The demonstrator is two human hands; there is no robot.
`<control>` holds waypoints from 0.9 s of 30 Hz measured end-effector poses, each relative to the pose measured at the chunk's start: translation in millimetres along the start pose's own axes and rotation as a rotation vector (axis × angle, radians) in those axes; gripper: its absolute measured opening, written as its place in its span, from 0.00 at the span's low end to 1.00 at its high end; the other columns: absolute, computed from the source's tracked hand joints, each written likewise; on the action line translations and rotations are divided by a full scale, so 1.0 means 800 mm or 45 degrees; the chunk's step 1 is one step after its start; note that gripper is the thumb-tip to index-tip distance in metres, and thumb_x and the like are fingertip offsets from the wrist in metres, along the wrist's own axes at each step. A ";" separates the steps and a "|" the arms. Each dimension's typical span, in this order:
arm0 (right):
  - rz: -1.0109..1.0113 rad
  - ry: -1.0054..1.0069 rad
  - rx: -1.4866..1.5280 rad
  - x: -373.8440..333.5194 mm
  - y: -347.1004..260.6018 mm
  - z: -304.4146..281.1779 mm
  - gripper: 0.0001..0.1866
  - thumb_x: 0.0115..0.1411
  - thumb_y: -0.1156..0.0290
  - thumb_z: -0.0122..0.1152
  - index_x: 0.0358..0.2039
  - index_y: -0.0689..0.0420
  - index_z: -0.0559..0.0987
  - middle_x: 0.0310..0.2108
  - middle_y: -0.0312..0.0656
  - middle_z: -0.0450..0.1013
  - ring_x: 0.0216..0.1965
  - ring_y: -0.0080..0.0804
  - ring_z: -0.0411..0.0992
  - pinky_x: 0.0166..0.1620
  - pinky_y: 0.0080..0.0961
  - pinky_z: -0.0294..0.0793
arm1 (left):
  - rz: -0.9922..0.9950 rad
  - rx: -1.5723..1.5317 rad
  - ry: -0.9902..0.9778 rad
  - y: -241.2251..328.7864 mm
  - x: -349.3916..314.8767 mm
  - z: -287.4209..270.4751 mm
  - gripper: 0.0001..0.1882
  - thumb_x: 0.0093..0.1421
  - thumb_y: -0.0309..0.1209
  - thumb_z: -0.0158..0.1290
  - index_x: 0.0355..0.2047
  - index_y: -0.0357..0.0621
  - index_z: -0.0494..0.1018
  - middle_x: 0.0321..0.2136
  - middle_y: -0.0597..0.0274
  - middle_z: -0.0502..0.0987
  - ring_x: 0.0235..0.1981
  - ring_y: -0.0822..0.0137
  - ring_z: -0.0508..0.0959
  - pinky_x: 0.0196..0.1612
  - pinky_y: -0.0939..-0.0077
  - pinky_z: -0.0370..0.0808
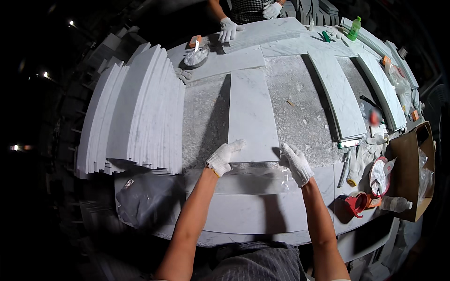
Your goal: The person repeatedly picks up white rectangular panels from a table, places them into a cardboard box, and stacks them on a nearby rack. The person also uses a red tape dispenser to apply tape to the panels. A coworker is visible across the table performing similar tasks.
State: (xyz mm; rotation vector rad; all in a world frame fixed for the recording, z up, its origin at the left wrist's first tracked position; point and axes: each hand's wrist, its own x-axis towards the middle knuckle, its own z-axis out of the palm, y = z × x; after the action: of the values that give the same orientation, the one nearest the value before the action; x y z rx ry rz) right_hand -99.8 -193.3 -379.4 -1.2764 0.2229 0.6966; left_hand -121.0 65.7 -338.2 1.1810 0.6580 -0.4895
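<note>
The long white marble slab (251, 117) looks smooth and matt, grey-veined. The speckled grey stone worktop (300, 117) beneath looks rough and grainy. White knitted cloth gloves cover the left hand (224, 157) and right hand (296, 163). At four o'clock, the brown cardboard box (412, 164) is matt, and the clear plastic bottle (396, 203) glossy.

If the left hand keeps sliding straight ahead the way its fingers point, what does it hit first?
The left hand already rests on the near corner of the marble slab. Straight on it would only ride along that slab's surface; depth is hard to judge.
</note>
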 end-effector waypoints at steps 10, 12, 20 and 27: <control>-0.076 -0.144 0.689 0.025 -0.010 -0.032 0.47 0.62 0.34 0.49 0.69 0.56 0.52 0.57 0.42 0.64 0.54 0.33 0.66 0.59 0.38 0.66 | 0.095 0.593 -0.383 -0.004 -0.169 -0.016 0.15 0.61 0.34 0.58 0.41 0.32 0.78 0.34 0.61 0.80 0.38 0.75 0.76 0.45 0.76 0.72; -0.066 0.102 0.712 -0.030 -0.043 -0.014 0.45 0.62 0.38 0.53 0.68 0.59 0.56 0.61 0.44 0.63 0.59 0.37 0.65 0.62 0.40 0.63 | -0.087 0.718 -0.458 -0.009 -0.218 -0.049 0.14 0.59 0.34 0.60 0.40 0.35 0.78 0.33 0.64 0.80 0.37 0.76 0.75 0.43 0.76 0.72; 0.046 0.133 0.398 -0.256 0.076 -0.033 0.21 0.57 0.63 0.61 0.50 0.55 0.73 0.38 0.35 0.74 0.43 0.32 0.72 0.48 0.32 0.71 | -0.013 0.533 -0.450 -0.096 -0.257 -0.198 0.18 0.62 0.39 0.56 0.43 0.34 0.77 0.36 0.61 0.81 0.39 0.70 0.79 0.45 0.74 0.75; 0.466 0.323 0.817 -0.336 0.216 -0.025 0.27 0.60 0.60 0.63 0.57 0.53 0.68 0.53 0.40 0.70 0.56 0.40 0.67 0.60 0.44 0.66 | -0.048 -0.741 0.269 -0.218 -0.283 -0.187 0.22 0.67 0.46 0.49 0.45 0.38 0.75 0.44 0.56 0.78 0.45 0.63 0.78 0.49 0.65 0.76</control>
State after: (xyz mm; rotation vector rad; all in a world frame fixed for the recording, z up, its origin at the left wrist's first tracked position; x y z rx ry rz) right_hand -406.0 -286.1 -383.9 -0.7034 0.8344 0.6920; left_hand -430.9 155.1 -334.2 0.6723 0.9305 -0.1797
